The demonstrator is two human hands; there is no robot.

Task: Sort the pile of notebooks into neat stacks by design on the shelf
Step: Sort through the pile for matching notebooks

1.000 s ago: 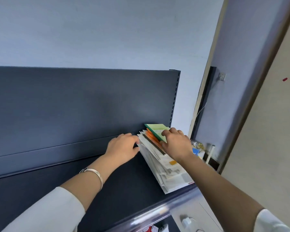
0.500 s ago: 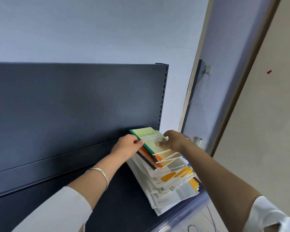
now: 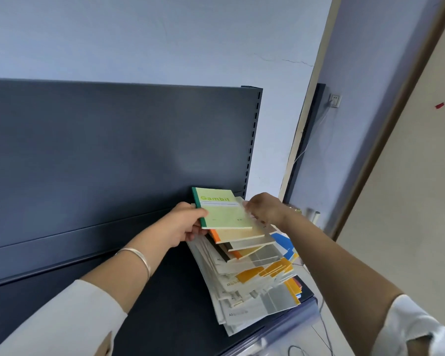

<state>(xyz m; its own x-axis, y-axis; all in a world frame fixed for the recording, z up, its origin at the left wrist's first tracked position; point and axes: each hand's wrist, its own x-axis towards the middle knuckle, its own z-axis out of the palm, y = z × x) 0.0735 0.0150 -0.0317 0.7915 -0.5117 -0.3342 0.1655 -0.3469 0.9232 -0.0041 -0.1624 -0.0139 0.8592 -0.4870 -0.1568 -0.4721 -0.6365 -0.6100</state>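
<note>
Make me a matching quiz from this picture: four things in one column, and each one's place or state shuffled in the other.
1. pale green notebook with dark green spine
2. left hand
3. right hand
4. thin silver metal bangle

A. circles the left wrist
B. touches the notebook's right edge
C. tops the messy pile
D. grips the green spine

Pairs: 1-C, 2-D, 3-B, 4-A

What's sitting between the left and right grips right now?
In the head view, the pale green paper notebook with a dark green spine spans the gap: the left grip holds its spine edge, the right grip touches its far edge.
</note>
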